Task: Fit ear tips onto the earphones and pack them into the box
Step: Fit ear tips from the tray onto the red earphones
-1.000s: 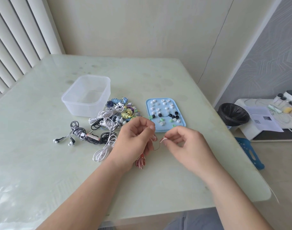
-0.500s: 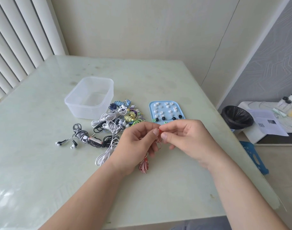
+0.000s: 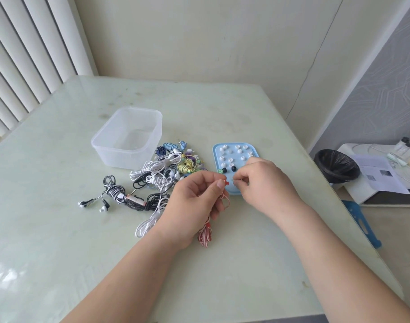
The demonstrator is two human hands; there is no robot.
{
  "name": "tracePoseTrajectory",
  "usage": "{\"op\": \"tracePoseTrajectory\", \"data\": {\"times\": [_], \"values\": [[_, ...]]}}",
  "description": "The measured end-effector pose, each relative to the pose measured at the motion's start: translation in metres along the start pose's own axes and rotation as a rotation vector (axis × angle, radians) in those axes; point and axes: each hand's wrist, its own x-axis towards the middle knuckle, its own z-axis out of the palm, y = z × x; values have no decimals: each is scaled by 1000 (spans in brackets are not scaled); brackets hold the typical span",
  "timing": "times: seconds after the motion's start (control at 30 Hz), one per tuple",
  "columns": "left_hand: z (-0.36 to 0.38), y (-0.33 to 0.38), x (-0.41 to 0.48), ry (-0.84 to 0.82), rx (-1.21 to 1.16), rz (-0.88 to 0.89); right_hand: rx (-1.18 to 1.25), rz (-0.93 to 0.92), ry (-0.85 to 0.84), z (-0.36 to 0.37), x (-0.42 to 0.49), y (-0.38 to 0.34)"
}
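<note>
My left hand [image 3: 197, 201] pinches a red earbud [image 3: 226, 182] between thumb and forefinger, and its red-and-white cable bundle [image 3: 205, 234] hangs below the palm. Just right of it, my right hand [image 3: 264, 183] is curled, its fingertips pinching something small and pale that I cannot make out. Under that hand lies a light blue tray [image 3: 216, 152] with several white, black and green ear tips. A heap of coiled earphones [image 3: 166, 173] lies left of the tray. The clear plastic box [image 3: 127, 138] stands behind the heap with nothing visible in it.
A black-and-white earphone set [image 3: 110, 194] lies apart at the heap's left. The pale green table [image 3: 59, 229] ends close on the right. Beyond that edge are a black bin [image 3: 336, 166], a white stand with papers [image 3: 381, 176] and a blue object [image 3: 362, 220] on the floor.
My hands met half a second ago and have since drawn slightly apart; the right hand now sits over the tray's near edge. The red earbud tip shows at my left fingertips.
</note>
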Motion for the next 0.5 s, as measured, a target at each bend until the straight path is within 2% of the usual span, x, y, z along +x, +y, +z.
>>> {"op": "tracePoseTrajectory", "data": {"times": [0.1, 0.2, 0.3, 0.4, 0.5], "values": [[0, 0, 1, -18, -17, -9, -21, -12, -11, -1, -2, -1], [-1, 1, 2, -30, -47, -15, 87, -46, 88, -2, -6, -1], [-2, 1, 1, -24, -75, -19, 487, 38, 211, -3, -15, -6], [-2, 2, 1, -33, -82, -17, 1007, 219, 214, 1, -33, -16], [-1, 2, -1, -40, -98, -11, 1292, 356, 207, 13, -47, -18]]}}
